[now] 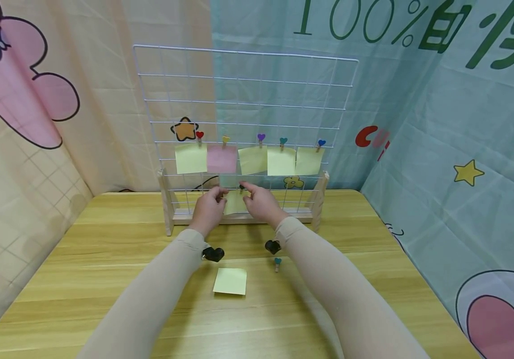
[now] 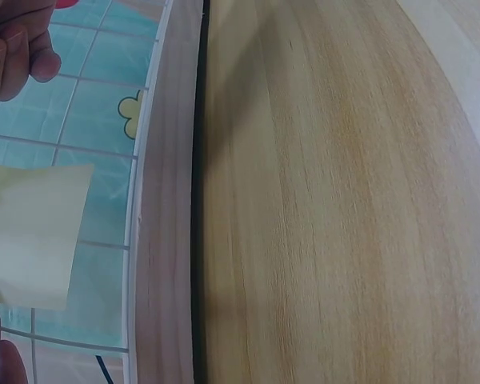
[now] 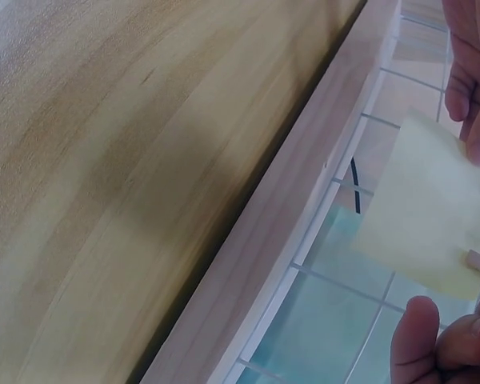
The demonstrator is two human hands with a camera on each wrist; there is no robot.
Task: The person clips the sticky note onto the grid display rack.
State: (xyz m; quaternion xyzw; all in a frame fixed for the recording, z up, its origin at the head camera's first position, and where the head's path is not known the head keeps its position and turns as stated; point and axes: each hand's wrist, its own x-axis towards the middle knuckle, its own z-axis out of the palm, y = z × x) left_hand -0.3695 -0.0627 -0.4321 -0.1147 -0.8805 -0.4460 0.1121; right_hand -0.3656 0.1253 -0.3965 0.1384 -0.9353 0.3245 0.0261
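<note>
A pale yellow sticky note (image 1: 234, 202) is low on the white wire grid (image 1: 245, 50), with a small dark-topped clothespin (image 1: 241, 187) at its upper edge. My left hand (image 1: 209, 208) pinches the note's left edge; its thumb (image 3: 479, 150) lies on the paper in the right wrist view. At the clothespin's top is the index fingertip of my right hand (image 1: 263, 203), and its other fingers (image 3: 418, 332) are curled beside the note. I cannot tell whether the right hand pinches the clothespin. The clothespin's wooden end (image 3: 479, 262) overlaps the note.
Above hangs a row of several yellow notes and one pink note (image 1: 222, 159), each under a heart clothespin. Wooden feet (image 1: 167, 204) hold the grid upright on the table (image 1: 117, 279). A loose yellow note (image 1: 230, 281) and a teal-heart clothespin (image 1: 277, 264) lie between my forearms.
</note>
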